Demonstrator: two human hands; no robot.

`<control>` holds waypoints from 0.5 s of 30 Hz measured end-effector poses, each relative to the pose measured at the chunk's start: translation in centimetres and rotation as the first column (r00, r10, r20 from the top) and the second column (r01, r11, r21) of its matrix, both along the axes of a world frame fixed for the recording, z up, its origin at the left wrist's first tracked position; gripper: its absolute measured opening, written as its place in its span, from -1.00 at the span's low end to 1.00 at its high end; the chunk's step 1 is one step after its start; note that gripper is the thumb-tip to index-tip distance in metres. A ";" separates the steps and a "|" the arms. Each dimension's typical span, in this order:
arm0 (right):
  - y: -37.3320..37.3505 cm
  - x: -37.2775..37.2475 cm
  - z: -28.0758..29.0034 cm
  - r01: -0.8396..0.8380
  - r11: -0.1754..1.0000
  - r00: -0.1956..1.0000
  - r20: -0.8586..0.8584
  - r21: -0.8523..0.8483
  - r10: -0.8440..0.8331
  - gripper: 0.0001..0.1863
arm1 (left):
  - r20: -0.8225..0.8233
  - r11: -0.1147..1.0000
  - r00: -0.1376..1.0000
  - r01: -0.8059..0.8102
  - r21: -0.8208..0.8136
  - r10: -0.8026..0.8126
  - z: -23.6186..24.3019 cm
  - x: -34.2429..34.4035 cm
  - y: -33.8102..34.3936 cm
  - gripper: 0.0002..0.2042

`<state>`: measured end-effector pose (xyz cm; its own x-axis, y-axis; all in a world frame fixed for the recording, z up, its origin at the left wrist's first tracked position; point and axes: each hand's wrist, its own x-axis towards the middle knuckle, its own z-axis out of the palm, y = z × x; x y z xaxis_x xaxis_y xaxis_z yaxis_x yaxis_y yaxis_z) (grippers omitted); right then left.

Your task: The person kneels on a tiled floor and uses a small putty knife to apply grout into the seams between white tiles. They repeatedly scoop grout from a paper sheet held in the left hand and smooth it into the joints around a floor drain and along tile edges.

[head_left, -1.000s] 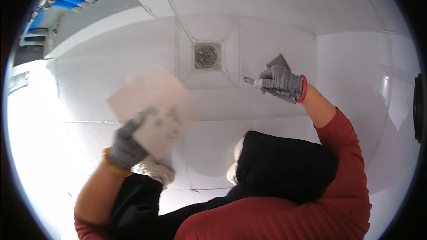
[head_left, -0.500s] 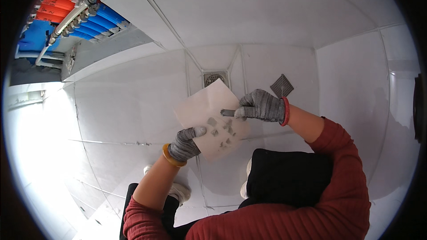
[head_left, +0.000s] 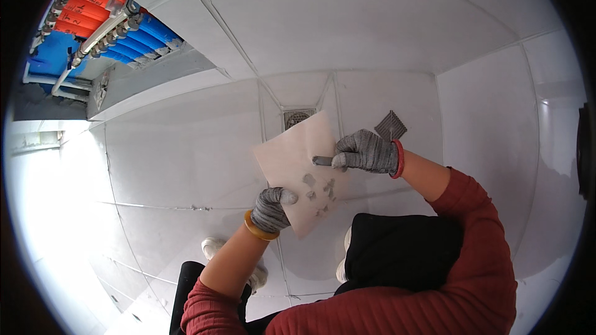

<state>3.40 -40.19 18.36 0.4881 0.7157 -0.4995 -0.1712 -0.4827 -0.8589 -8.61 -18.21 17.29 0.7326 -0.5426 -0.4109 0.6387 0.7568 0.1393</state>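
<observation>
Shifted slightly rightward since the earlier frame, the pale square sheet (head_left: 292,155) appears held above the floor (head_left: 186,142), partly hiding the far floor drain (head_left: 298,117); the left hand's (head_left: 273,209) grip pinches its near-left edge, while the right hand's (head_left: 366,151) grip pinches a small grey blade (head_left: 322,160) over it, though contact is hard to tell; with support seen on only that edge, pressure from the blade could tip or twist the sheet loose; a tilt might also drop the grey dabs (head_left: 308,180) onto the floor; the sheet looks thin, flat and pinkish-white, its dabs patchy and clustered toward its near-right side.
</observation>
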 end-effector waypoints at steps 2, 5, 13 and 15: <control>0.1 -0.1 0.1 -0.010 1.000 1.000 0.024 0.029 0.010 -0.63 | -0.021 0.999 1.000 -0.022 0.023 0.023 0.7 0.0 -0.4 -0.24; -0.1 -0.2 -0.1 -0.049 0.998 0.996 0.080 0.029 0.047 -0.63 | -0.022 0.999 0.999 -0.050 -0.011 0.050 1.5 0.3 -1.2 -0.22; -1.4 -0.2 -1.7 -0.110 0.992 0.973 0.197 -0.060 0.120 -0.59 | -0.108 0.995 0.992 -0.070 -0.076 0.061 1.6 -0.1 -2.0 -0.24; -1.7 -0.2 -1.7 -0.126 0.983 0.970 0.190 -0.133 0.150 -0.56 | -0.128 0.996 0.989 -0.079 -0.036 0.074 1.1 -0.4 -1.4 -0.24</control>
